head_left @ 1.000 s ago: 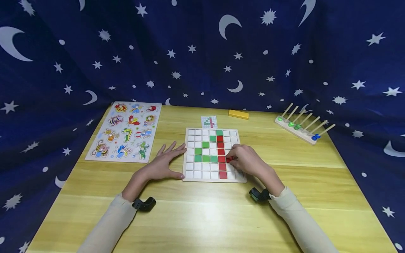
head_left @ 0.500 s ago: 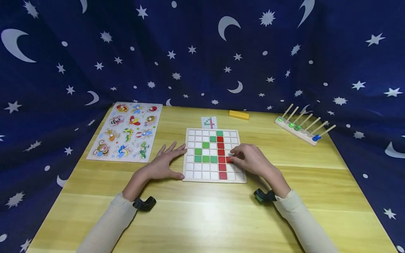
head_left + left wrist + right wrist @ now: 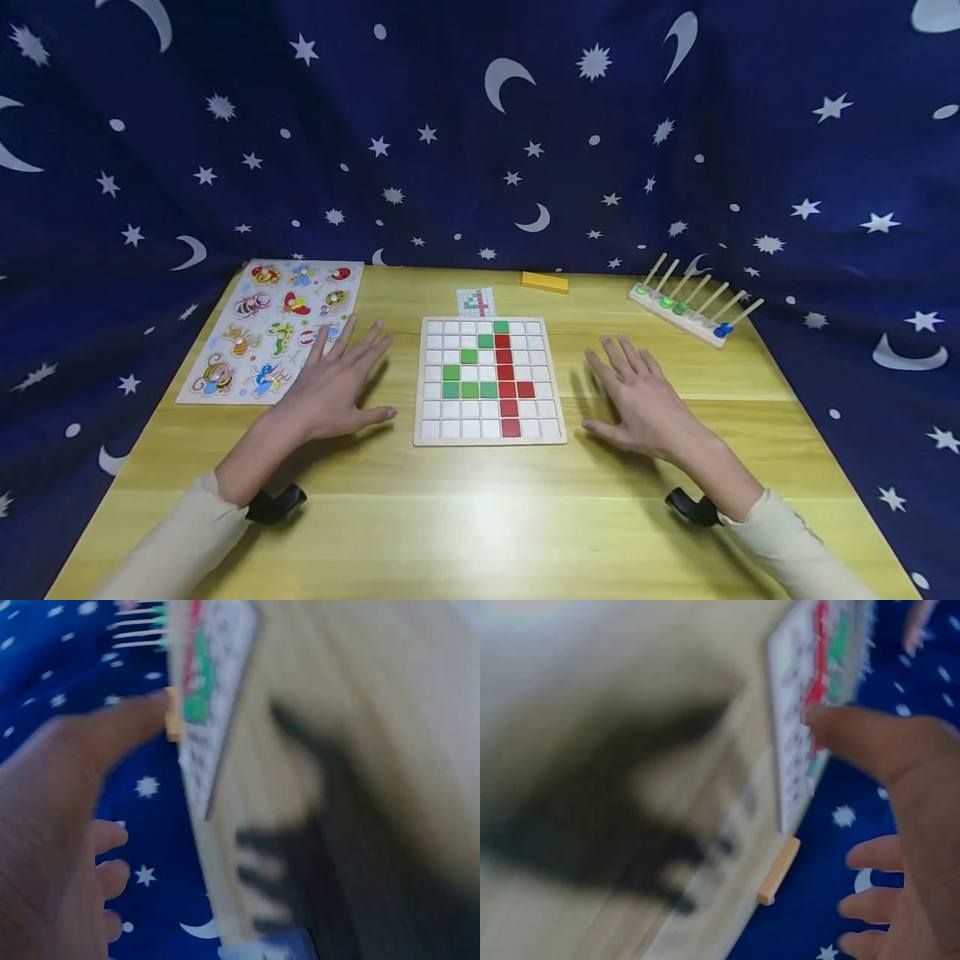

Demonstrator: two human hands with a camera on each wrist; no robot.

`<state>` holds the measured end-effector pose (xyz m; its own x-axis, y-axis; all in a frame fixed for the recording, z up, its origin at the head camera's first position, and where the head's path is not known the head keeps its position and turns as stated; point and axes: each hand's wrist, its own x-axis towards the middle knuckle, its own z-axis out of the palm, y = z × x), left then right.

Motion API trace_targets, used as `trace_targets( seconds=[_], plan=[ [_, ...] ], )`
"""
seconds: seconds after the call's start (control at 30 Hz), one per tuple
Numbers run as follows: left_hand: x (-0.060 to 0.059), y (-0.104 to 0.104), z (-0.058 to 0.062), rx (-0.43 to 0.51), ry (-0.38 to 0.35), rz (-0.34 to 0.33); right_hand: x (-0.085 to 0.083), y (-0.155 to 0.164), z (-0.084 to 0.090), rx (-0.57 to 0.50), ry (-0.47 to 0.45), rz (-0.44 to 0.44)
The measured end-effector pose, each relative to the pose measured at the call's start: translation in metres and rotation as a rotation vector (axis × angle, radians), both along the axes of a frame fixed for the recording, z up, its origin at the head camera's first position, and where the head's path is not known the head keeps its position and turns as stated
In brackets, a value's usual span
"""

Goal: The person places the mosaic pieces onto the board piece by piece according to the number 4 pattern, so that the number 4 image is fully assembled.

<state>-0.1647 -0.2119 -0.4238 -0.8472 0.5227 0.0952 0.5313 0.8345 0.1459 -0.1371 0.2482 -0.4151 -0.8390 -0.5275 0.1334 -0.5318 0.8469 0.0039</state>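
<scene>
A square white grid board [image 3: 437,428] lies flat at the middle of the table. Red tiles [image 3: 505,356] fill most of one column, with one red tile [image 3: 525,389] set to the right of it. Green tiles [image 3: 469,389] form a diagonal and a row on the left of that column. Left of the board, my left hand [image 3: 330,392] spreads its fingers and holds nothing; it is apart from the board. My right hand [image 3: 647,404] is to the board's right, fingers spread, also holding nothing. Shadows of both hands fall on the table in the blurred wrist views.
Behind the board lies a small pattern card [image 3: 476,302], and a yellow block [image 3: 544,282] sits near the back edge. An insect peg puzzle [image 3: 225,333] is at the left, partly behind my left hand. A rack with slanted pegs and beads [image 3: 678,314] stands at the right.
My right hand has let go of the red tile, which stays in its cell, and moved right. My left hand has come off the board's edge and moved left. The head view has shifted slightly.
</scene>
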Motion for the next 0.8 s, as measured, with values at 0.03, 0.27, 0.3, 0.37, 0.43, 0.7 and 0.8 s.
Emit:
trace_targets(
  seconds=[0.03,0.27,0.3,0.37,0.43,0.7,0.8],
  plan=[
    [0.002,-0.003,-0.001,-0.042,0.033,0.004,0.002,0.001,-0.001,0.032,0.014,0.018],
    [0.012,-0.013,-0.004,-0.196,0.156,-0.002,0.013,0.004,-0.006,0.135,0.123,0.081],
    [0.012,-0.013,-0.005,-0.202,0.166,-0.005,0.014,0.004,-0.006,0.138,0.132,0.080],
    [0.012,-0.013,-0.006,-0.203,0.171,-0.012,0.014,0.005,-0.007,0.149,0.144,0.070],
    [0.012,-0.012,-0.008,-0.204,0.177,-0.015,0.014,0.005,-0.008,0.155,0.155,0.062],
    [0.011,-0.008,-0.005,-0.240,0.148,0.005,0.011,0.004,-0.008,0.163,0.144,0.046],
    [0.012,-0.009,-0.004,-0.245,0.140,0.016,0.011,0.004,-0.008,0.167,0.137,0.040]
  ],
)
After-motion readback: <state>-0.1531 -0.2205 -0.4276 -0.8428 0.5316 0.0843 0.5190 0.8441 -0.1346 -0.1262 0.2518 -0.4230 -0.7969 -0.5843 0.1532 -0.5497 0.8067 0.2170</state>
